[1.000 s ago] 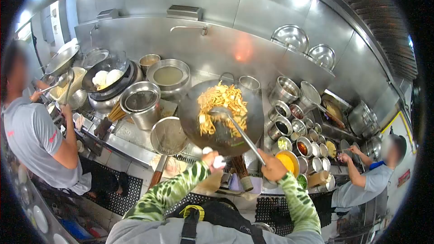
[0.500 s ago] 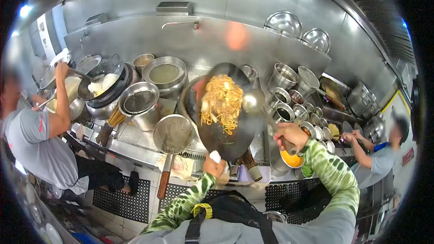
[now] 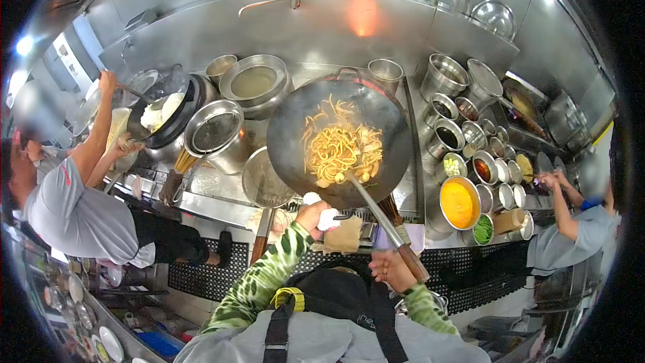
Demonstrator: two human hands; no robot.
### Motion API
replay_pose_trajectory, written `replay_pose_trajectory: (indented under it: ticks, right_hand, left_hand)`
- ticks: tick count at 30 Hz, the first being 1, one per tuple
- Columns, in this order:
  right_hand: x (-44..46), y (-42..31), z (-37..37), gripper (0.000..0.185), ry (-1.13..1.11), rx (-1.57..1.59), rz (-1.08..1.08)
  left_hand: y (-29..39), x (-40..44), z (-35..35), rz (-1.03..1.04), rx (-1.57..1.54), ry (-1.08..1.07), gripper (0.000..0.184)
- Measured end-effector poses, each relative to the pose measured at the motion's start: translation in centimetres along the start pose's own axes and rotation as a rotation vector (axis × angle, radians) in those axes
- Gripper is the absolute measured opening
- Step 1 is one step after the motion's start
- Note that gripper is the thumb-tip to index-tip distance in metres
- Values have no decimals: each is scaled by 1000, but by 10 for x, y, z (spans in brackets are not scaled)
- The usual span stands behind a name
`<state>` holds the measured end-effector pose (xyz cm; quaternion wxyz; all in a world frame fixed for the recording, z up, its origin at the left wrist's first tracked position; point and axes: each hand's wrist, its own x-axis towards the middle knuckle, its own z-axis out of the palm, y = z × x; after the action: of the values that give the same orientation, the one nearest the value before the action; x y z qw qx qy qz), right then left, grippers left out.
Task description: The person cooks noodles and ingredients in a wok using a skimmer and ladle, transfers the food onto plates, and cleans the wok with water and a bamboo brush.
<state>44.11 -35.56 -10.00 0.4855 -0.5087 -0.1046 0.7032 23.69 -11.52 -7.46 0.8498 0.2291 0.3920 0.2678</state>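
Observation:
My left hand is closed round a white cloth at the near handle of a big black wok. Inside the wok lie thick, browned noodles with pale pieces among them, and a little steam rises. A long-handled ladle leans over the wok's near rim. Its bowl is hidden in the noodles, and its wooden grip points toward me. My right hand is beside that grip, fingers loosely curled and apart, apparently not wrapped round it.
A wire strainer lies left of the wok, near a pot of cloudy liquid. To the right stand a container of orange liquid, chopped greens and several seasoning pots. One co-worker cooks at left; another works at right.
The wok has gone from steeply tilted to level on the burner, and the noodles have settled inside. My right hand has come down toward me, off the ladle, which now rests in the wok.

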Motion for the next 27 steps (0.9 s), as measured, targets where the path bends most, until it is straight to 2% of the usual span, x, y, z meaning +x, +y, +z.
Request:
replay_pose_trajectory:
  ticks: [1,3,5,6,9,10,12,13,14,15,16,18,20,21,23,25,26,27]
  right_hand:
    - [35,40,-28,47,178,-315,153]
    - [123,132,-123,47,92,-1509,-49]
    - [169,150,-160,39,136,-1652,166]
    - [191,157,-170,36,155,-1718,267]
    - [231,190,-162,30,226,-1860,583]
    - [211,174,-155,29,207,-1885,393]
    - [194,164,-149,29,199,-1849,475]
    - [180,154,-149,29,166,-1783,392]
    - [147,126,-128,29,116,-1612,204]
    - [108,92,-100,30,62,-1358,46]
    - [69,61,-73,30,30,-1045,-18]
    - [22,24,-48,55,59,-404,67]
    - [-13,-39,-36,65,-229,359,60]
    - [-30,-74,-14,70,-256,484,28]
    - [-37,-133,11,61,-200,266,-82]
    - [-10,-167,9,50,-214,152,38]
    - [10,-177,3,41,-351,137,42]
    - [21,-193,5,44,-362,65,76]
  left_hand:
    - [1,4,-6,-15,30,-26,17]
    - [-4,16,-20,-43,71,-80,17]
    - [3,15,-23,-84,49,-140,15]
    - [8,11,-15,-106,43,-100,15]
    - [18,2,-1,-157,73,-30,15]
    - [18,2,0,-173,78,-25,16]
    - [12,2,-1,-178,67,-29,20]
    - [11,4,-2,-169,56,-36,22]
    - [11,6,-3,-194,56,-89,26]
    - [13,-1,7,-177,78,-46,25]
    - [11,2,8,-198,64,-32,22]
    - [2,10,2,-206,28,-12,18]
    - [-14,19,0,-170,-15,-4,14]
    - [-20,21,3,-141,-32,-4,13]
    - [-28,21,4,-58,-88,19,11]
    - [-32,30,2,-60,-85,42,11]
    - [-42,42,-3,-31,-96,33,10]
    - [-48,50,-4,-3,-104,25,9]
